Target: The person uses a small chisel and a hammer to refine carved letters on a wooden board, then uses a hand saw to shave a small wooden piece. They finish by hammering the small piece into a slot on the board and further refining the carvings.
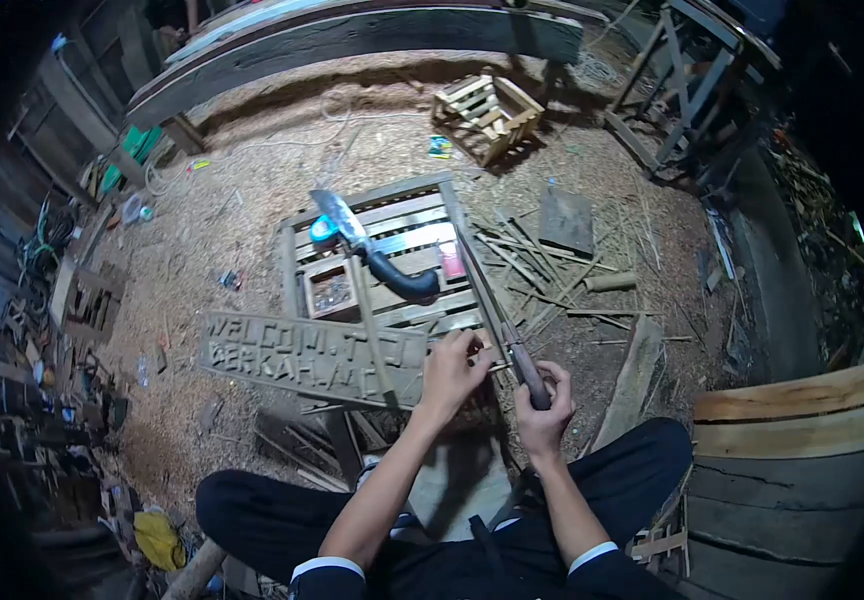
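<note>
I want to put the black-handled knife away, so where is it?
In the head view, the black-handled knife lies left of centre on the slatted wooden crate, blade beside the blue container, handle by the red pack.

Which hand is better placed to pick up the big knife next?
Probably the left hand: it is nearer to the black-handled knife, though it may hold something; the right hand grips a brown-handled tool.

glossy metal blade (338, 215), smooth dark handle (402, 279), rough wooden slats (407, 222), carved wood sign (302, 350)
</note>
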### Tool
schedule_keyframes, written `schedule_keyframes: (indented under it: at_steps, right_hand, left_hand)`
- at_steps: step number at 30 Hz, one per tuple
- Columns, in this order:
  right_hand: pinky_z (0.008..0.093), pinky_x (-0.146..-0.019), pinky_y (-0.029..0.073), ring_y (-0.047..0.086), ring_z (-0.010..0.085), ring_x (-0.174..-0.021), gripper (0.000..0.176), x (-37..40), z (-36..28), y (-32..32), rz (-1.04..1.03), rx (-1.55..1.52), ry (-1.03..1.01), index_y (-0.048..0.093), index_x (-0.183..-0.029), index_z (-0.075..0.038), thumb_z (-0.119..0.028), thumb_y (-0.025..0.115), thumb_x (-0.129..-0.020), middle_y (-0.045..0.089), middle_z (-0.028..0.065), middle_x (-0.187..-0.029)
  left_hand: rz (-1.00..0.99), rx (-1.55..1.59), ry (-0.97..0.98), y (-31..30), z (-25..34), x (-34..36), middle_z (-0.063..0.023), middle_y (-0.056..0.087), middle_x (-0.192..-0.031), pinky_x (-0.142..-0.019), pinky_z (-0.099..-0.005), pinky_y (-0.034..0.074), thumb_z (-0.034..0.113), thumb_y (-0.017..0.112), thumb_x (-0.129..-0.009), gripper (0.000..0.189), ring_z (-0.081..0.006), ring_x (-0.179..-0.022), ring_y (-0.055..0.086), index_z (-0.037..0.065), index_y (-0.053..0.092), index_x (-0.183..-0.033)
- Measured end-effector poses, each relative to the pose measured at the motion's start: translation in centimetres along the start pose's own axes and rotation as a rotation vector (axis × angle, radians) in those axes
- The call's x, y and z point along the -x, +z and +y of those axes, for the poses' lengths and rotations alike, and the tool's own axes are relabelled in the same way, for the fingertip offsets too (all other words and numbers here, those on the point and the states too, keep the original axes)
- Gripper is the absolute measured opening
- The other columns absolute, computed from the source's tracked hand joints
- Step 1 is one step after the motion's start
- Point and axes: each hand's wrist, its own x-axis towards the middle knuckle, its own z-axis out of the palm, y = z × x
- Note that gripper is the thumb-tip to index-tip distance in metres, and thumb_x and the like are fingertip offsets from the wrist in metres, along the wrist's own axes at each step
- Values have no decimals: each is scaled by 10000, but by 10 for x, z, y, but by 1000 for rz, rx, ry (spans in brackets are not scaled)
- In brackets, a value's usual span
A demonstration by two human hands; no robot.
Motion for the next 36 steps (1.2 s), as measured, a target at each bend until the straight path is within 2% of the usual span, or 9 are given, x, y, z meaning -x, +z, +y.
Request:
schedule_keyframes:
  at_steps: [14, 19, 20, 22, 26, 29, 32, 35, 36]
  right_hand:
    - [301, -726, 536, 686, 144, -818, 401, 37, 35, -20, 59, -167, 152, 541, -1295, -7, 8, 687, -922, 692, 100, -931]
    - [286, -752, 540, 682, 148, -871, 424, 44, 38, -20, 15, -236, 171, 522, -1314, 9, 17, 688, -924, 635, 116, -1152]
    - [286, -752, 540, 682, 148, -871, 424, 45, 40, -21, 15, -234, 174, 522, -1314, 9, 17, 688, -924, 635, 116, -1152]
    - [266, -670, 472, 610, 101, -758, 406, 42, 37, -19, 54, -211, 142, 497, -1296, -19, 40, 659, -928, 647, 68, -913]
    - [273, -699, 492, 632, 113, -789, 423, 49, 40, -22, -3, -217, 177, 490, -1313, -15, 38, 656, -928, 669, 91, -947]
    - [310, -795, 543, 686, 163, -885, 464, 50, 43, -21, -7, -214, 190, 514, -1347, -11, 31, 668, -912, 699, 136, -1030]
    - [329, -670, 543, 682, 190, -702, 505, 44, 40, -24, -15, 8, 54, 547, -1405, -30, -56, 690, -922, 692, 141, -893]
    - [472, -848, 599, 747, 438, -1039, 541, 37, 32, -27, -175, 58, 96, 543, -1480, -56, -190, 676, -973, 729, 258, -1217]
    - [472, -848, 599, 747, 438, -1039, 541, 34, 30, -25, -176, 58, 98, 543, -1480, -56, -190, 676, -973, 729, 258, -1217]
  left_hand:
    - [-54, -131, 30, 47, -16, -28, -139, 692, -881, -685, -454, 557, 225, 785, -822, 195, -340, -776, 716, 53, 773, -913]
    - [-38, -31, 87, 61, -17, -30, -156, 633, -892, -706, -446, 546, 198, 784, -833, 212, -363, -766, 674, -1, 738, -890]
    - [-40, -30, 86, 62, -18, -30, -156, 633, -892, -706, -446, 546, 198, 784, -833, 212, -363, -766, 674, -1, 738, -890]
    - [-10, -106, 113, 59, -14, -32, -167, 655, -963, -769, -483, 560, 246, 774, -868, 241, -408, -893, 696, 23, 735, -949]
    - [-72, -123, 116, 50, -11, -33, -147, 653, -964, -750, -477, 557, 233, 769, -880, 220, -390, -863, 700, 27, 733, -949]
    - [-88, -55, 123, 50, -14, -28, -138, 649, -963, -720, -466, 553, 219, 765, -902, 193, -376, -828, 702, 32, 734, -941]
    - [-62, -83, 149, 49, -15, -25, -134, 650, -969, -693, -455, 547, 215, 766, -920, 184, -366, -801, 701, 35, 732, -939]
    - [-70, -75, 163, 51, -18, -25, -138, 649, -969, -684, -450, 542, 193, 765, -930, 167, -374, -813, 699, 33, 720, -946]
    - [-70, -67, 191, 51, -20, -25, -139, 648, -973, -682, -449, 540, 169, 757, -931, 146, -375, -814, 697, 32, 711, -954]
